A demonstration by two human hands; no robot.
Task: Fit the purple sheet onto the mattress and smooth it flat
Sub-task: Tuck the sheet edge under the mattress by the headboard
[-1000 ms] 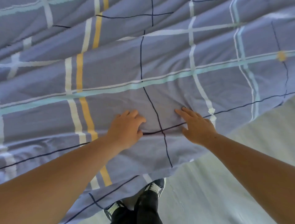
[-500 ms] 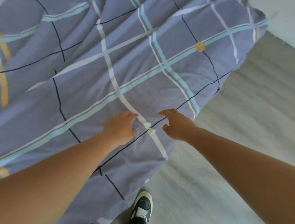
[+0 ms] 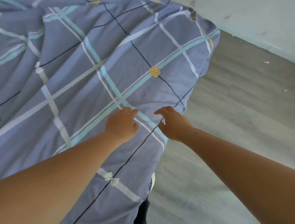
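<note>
Centrally, left hand (image 3: 122,126) and right hand (image 3: 171,123) side by side, palms down, fingers loosely spread on purple sheet (image 3: 89,76), gripping nothing, sheet filling left and centre, floor (image 3: 231,112) right.

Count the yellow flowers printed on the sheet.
2, maybe more. One full flower sits mid-sheet, beyond the right hand. A second flower is cut off by the top edge. Folds on the sheet could hide others.

- My left hand (image 3: 122,124) and right hand (image 3: 171,123) rest palm-down, fingers spread, mid-frame on the purple sheet (image 3: 79,72).
- Grey floor (image 3: 231,112) fills the right side.
</note>
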